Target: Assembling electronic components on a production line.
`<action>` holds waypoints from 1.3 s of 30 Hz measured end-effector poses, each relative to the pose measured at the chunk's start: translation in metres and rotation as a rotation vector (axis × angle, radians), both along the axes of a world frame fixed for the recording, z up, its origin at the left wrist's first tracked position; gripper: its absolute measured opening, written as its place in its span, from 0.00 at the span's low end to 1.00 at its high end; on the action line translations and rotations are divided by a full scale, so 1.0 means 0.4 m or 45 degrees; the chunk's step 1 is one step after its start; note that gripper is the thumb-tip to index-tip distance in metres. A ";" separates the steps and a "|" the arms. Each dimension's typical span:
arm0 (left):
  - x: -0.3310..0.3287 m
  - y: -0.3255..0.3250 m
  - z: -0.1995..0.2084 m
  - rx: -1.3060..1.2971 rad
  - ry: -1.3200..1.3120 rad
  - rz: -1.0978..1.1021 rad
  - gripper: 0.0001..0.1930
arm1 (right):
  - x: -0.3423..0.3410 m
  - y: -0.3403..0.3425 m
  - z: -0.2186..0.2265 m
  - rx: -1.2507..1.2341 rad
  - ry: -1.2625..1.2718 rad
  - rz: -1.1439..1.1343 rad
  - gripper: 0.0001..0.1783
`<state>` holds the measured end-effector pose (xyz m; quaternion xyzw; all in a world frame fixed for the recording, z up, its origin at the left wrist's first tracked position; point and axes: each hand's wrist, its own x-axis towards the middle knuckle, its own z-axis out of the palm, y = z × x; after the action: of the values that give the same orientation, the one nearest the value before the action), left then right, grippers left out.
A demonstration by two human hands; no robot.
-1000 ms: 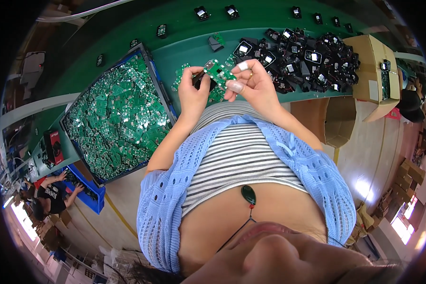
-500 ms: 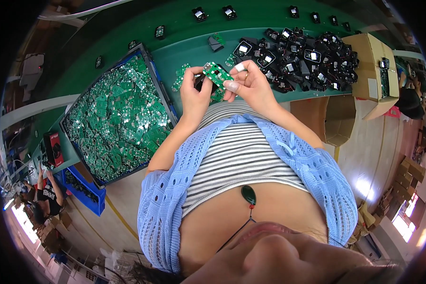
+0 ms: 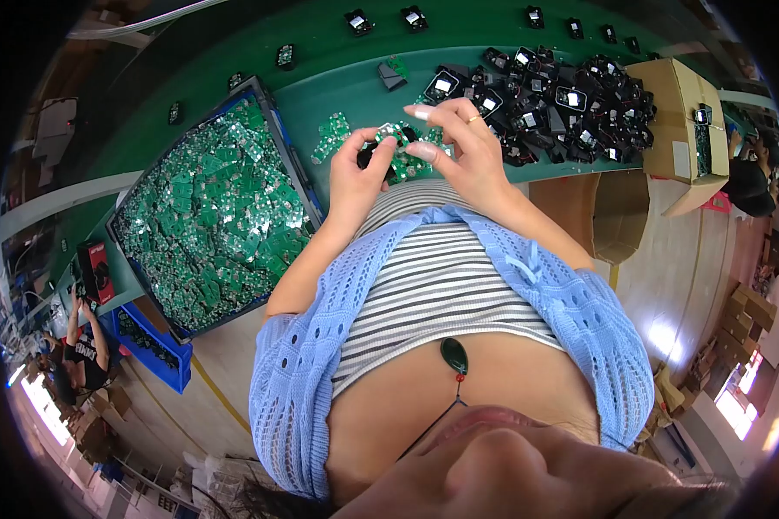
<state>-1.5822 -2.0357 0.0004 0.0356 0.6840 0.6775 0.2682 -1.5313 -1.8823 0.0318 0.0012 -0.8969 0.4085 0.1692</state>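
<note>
Seemingly midway through one piece, the left hand (image 3: pixel 354 178) pinches a black housing (image 3: pixel 366 156) with a green circuit board (image 3: pixel 397 133) close against it; whether it is seated, I cannot tell. The right hand (image 3: pixel 474 152) is just beside, thumb and fingers parted. Loose boards (image 3: pixel 331 139) lie on the counter (image 3: pixel 320 97). Much looks left: a heaped tray (image 3: pixel 274 118) at left, piled housings (image 3: pixel 571 130) at right. Farther back, spaced-out units (image 3: pixel 359 22) may be finished.

Passable over the green worktop (image 3: pixel 320 93) between the raised tray rim (image 3: pixel 273 121), left, and heaped black housings (image 3: pixel 571 130), right; interrupted midway by a dark block (image 3: pixel 392 80), walled farther right by a carton (image 3: pixel 662 121).
</note>
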 end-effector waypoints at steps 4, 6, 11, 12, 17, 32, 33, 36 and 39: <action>0.015 0.014 0.009 0.065 0.089 -0.045 0.11 | -0.015 -0.012 -0.050 -0.144 0.103 0.092 0.09; 0.013 0.011 0.024 0.049 0.048 -0.050 0.12 | -0.015 -0.012 -0.046 -0.182 0.066 0.092 0.07; 0.002 0.010 -0.006 0.031 0.504 -0.004 0.13 | -0.013 0.006 -0.024 0.243 0.118 0.128 0.05; 0.003 0.013 -0.003 0.003 0.740 0.003 0.11 | -0.014 0.007 -0.018 0.242 0.114 0.128 0.05; 0.011 0.022 0.037 -0.138 0.957 0.021 0.08 | -0.021 0.011 0.003 0.407 0.183 0.214 0.09; -0.003 0.009 0.016 0.014 0.476 -0.120 0.05 | -0.016 0.017 -0.012 0.021 0.091 0.214 0.08; 0.000 0.014 0.032 0.180 0.173 -0.101 0.05 | -0.015 0.015 -0.016 0.022 0.088 0.216 0.08; 0.000 0.020 0.044 0.384 -0.226 -0.067 0.06 | -0.016 0.015 -0.021 0.017 0.211 0.204 0.08; -0.002 0.012 0.060 0.336 -0.204 -0.076 0.08 | -0.019 0.022 -0.010 -0.080 0.230 0.190 0.08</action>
<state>-1.5828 -2.0308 0.0246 0.0367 0.5639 0.7540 0.3350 -1.5391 -1.8737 0.0277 0.0996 -0.8623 0.4460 0.2182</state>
